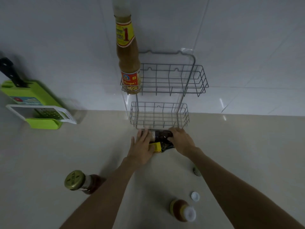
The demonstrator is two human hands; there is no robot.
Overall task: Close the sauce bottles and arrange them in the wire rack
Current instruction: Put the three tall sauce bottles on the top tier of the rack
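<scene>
A grey two-tier wire rack (pixel 194 76) hangs on the tiled wall. A tall tan sauce bottle (pixel 127 63) with a yellow and red label stands in the left end of its upper basket. The lower basket (pixel 184 116) holds nothing. Just below it, a dark sauce bottle (pixel 160 135) lies on its side on the counter, with a second dark bottle bearing a yellow label (pixel 160 147) beside it. My left hand (pixel 142 146) and my right hand (pixel 180 140) grip these bottles from either side. Which hand holds which bottle is unclear.
A jar with a gold lid (pixel 82 181) stands at the near left. An amber bottle with a clear cap (pixel 183 210) stands at the near right, with a loose white cap (pixel 195 196) and a small dark cap (pixel 196 171) nearby. A green grater stand with a knife (pixel 33 103) sits far left.
</scene>
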